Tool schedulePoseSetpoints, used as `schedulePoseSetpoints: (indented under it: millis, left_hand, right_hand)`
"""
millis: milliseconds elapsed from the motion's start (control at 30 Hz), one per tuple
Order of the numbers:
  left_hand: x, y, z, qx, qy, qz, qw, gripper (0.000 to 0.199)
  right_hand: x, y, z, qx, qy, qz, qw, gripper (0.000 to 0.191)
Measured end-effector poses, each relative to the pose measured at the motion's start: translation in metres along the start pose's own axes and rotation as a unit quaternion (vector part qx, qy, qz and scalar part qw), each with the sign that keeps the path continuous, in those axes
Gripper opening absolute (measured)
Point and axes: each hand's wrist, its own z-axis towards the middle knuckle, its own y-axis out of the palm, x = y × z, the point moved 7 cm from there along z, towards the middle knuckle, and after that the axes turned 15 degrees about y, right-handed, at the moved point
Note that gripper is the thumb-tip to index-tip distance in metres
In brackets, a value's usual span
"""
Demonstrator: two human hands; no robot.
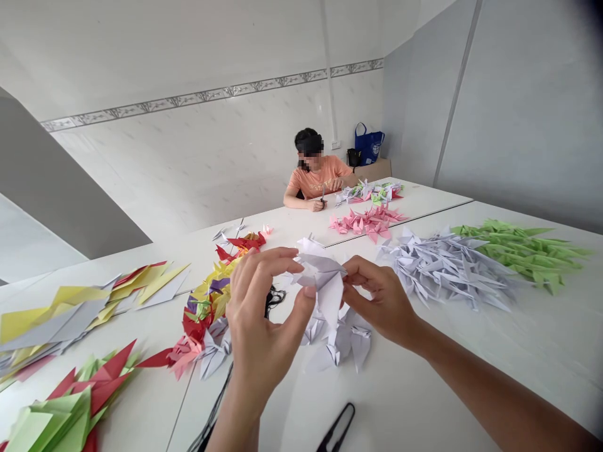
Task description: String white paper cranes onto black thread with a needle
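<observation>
A white folded paper crane [325, 276] is held up above the table between my two hands. Thumb and fingertips of my right hand [384, 301] pinch it at its right side. My left hand [266, 307] curves around its left side, the thumb and fingertips closed on the paper's edge. Beneath it lie several more white paper cranes [346, 345], partly hidden by the held one. Near the front edge is a black-handled tool [336, 430], cut off by the frame.
White narrow folded pieces [447, 267] and green ones [527, 248] are heaped on the right. At left lie multicoloured cranes [211, 282], flat coloured papers [56, 314] and green folded papers [51, 420]. Black cords [214, 405] run beside my left wrist. A person [315, 172] sits across, near pink cranes [367, 220].
</observation>
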Motion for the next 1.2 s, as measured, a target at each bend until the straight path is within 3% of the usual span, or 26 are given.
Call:
schedulePoseSetpoints:
  millis: [433,767,967,1200]
  left_hand:
    - [-0.001,0.002,-0.001,-0.006,-0.003,0.010,1.000,0.012]
    - [-0.001,0.005,0.000,-0.016,-0.001,0.020,1.000,0.011]
    - [-0.003,0.006,0.000,-0.022,0.005,0.029,0.999,0.011]
    - [-0.004,0.007,-0.001,-0.026,0.005,0.020,0.999,0.011]
  right_hand:
    - [-0.005,0.002,-0.001,0.019,-0.042,-0.037,0.998,0.010]
    - [0.000,0.002,0.000,0.008,-0.006,-0.024,1.000,0.006]
    - [-0.002,0.001,-0.001,0.027,-0.029,-0.054,0.998,0.010]
    - [0.008,0.005,0.002,-0.004,0.032,-0.024,0.999,0.007]
